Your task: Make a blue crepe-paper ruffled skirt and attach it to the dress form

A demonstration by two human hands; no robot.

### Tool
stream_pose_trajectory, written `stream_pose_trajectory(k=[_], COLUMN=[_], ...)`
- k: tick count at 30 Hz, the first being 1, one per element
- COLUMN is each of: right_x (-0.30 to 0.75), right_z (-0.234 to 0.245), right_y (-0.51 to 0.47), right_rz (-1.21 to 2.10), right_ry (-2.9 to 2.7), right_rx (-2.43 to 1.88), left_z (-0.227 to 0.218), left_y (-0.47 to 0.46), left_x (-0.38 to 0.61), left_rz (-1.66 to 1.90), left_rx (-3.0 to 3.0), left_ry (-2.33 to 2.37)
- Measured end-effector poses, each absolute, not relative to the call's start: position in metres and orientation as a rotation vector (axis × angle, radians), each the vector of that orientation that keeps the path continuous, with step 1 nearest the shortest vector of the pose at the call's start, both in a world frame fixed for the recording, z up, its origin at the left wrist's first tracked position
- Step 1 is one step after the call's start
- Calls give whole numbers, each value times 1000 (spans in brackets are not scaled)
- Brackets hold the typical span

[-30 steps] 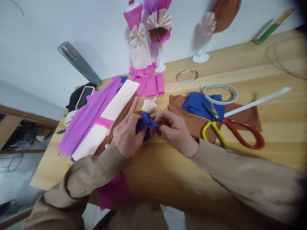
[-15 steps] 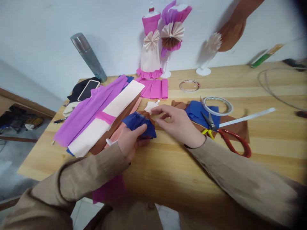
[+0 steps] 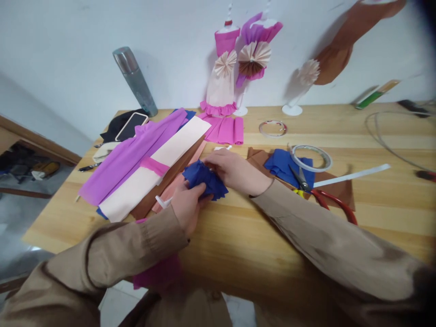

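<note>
"Where's the piece in hand?"

"The blue ruffled piece is left of the scissors, held over the wooden table. Its rim looks cut into small zigzag points."

"And the fingers?"

"The left hand is pinching it: thumb pressed on top, other fingers curled beneath. The right hand, between that piece and the scissors, has its fingers bent down at the far edge of the blue. I can't tell whether they're gripping it, since the back of the hand hides the tips."

"What lies right around the scissors?"

"A folded blue sheet just behind, with a tape roll resting partly on it. Brown sheets lie underneath. A narrow white strip runs out to the right, its near end just beside them. The right sleeve passes in front and covers part of the handles."

"Farther from them?"

"Well to their left, a purple length lies beside a cream strip, with a phone past those. Behind and left of the scissors, a pleated pink piece lies before two little dressed mannequins, one in a long cream skirt, the other wearing a cream-and-brown fan rosette."
</note>
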State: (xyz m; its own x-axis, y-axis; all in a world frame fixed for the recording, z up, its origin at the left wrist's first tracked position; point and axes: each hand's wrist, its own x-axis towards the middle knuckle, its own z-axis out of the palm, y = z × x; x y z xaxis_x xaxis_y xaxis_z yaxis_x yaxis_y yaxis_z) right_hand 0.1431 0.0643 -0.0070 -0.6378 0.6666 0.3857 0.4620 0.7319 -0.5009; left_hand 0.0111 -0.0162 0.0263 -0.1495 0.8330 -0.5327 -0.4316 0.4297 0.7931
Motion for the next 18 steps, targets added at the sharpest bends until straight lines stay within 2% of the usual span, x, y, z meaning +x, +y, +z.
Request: stream_pose_trajectory(k=[11, 18], right_x=[136, 136], right_z=[-10, -12], right_y=[71, 69], right_rz=[472, 446], right_ry=[-2396, -2366], right_rx=[-832, -813], left_z=[19, 26], left_y=[-19, -14], left_x=[11, 4], left_rz=[1060, 1011], left_rx=[255, 393], left_ry=[1315, 1292])
